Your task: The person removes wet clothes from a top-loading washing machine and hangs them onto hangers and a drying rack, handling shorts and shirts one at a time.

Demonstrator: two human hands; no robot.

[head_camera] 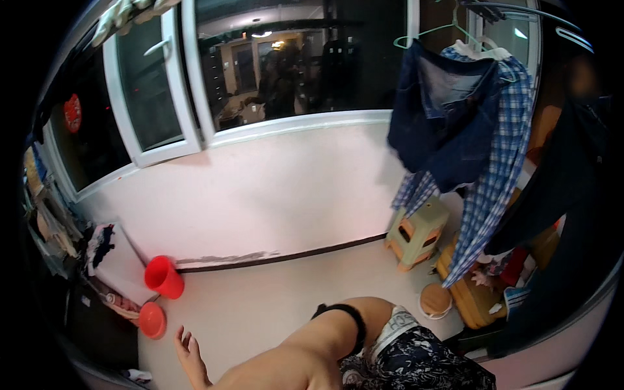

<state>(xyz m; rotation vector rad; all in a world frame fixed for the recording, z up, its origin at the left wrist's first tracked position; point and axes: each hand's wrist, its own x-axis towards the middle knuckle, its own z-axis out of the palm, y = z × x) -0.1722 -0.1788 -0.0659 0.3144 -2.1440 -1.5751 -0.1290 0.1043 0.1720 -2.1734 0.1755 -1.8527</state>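
Observation:
My left hand [191,358] is low at the left, over the pale floor [234,307]. Its fingers are raised and slightly apart, with nothing in them. A shallow red basin [152,320] is the nearest thing to it, with a red bucket [165,278] just beyond. My right arm reaches close to the camera, a black band [360,324] around it. The right hand [287,363] runs off the bottom edge, so its fingers are hidden. Black patterned cloth [424,360] with a white lettered band lies beside that arm.
Denim shorts [438,122] and blue plaid trousers [509,131] hang at the right. Below stand a plastic stool [424,226], a round brown-topped container [435,300] and a yellow suitcase [468,287]. Dark clothing [560,195] hangs farther right. An open window sash [148,97] juts in at the left.

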